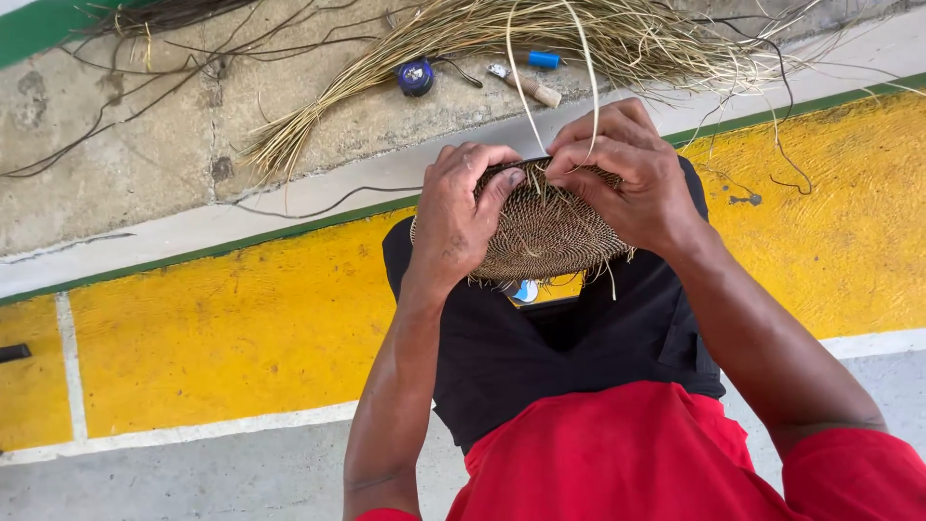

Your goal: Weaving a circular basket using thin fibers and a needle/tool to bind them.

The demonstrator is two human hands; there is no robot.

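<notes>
- Two hands work one woven disc (545, 230), a round, flat coil of brown fibre with loose ends bristling from its lower rim; it holds nothing.
- The disc rests over the person's knees, on black shorts (540, 338), tipped up toward the camera.
- The left hand (455, 214) grips the disc's left edge, thumb across the woven face and fingers curled over the top rim.
- The right hand (627, 174) is closed on the top rim, fingertips pinching at the edge just beside the left thumb; a pale straw strand (516, 77) rises from that spot toward the bundle beyond.
- A bundle of dry straw (482, 48) lies fanned out on the bare concrete past the knees, well apart from the hands.
- Near the bundle lie a small blue-and-black spool (416, 76), a wooden-handled tool (526, 85) and a blue cylinder (543, 60).
- Thin dark strands (125, 106) trail across the concrete at left.
- Under the legs runs a yellow-painted floor (222, 338) with white lines.
- A red shirt (617, 453) fills the bottom of the view.
</notes>
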